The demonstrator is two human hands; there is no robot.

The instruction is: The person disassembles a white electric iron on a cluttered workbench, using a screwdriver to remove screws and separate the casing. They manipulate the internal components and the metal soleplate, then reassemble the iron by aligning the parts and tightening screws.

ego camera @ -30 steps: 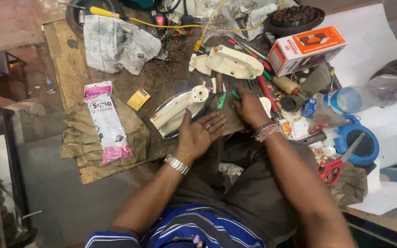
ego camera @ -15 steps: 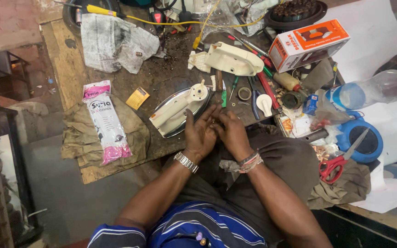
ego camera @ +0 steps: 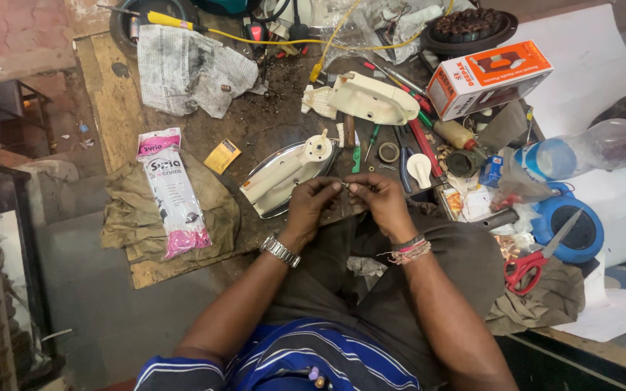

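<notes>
Both hands (ego camera: 345,199) now pinching small part (ego camera: 344,185).

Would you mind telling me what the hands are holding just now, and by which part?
Both hands, left hand and right hand, pinch a tiny part between their fingertips, above the iron. What it is, and which part is gripped, cannot be told.

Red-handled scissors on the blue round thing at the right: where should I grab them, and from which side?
Take the red-handled scissors by the red finger loops, coming from the near side with the right hand. The loops lie nearest the person, just off the blue round case, while the blades point up and away across it.
</notes>
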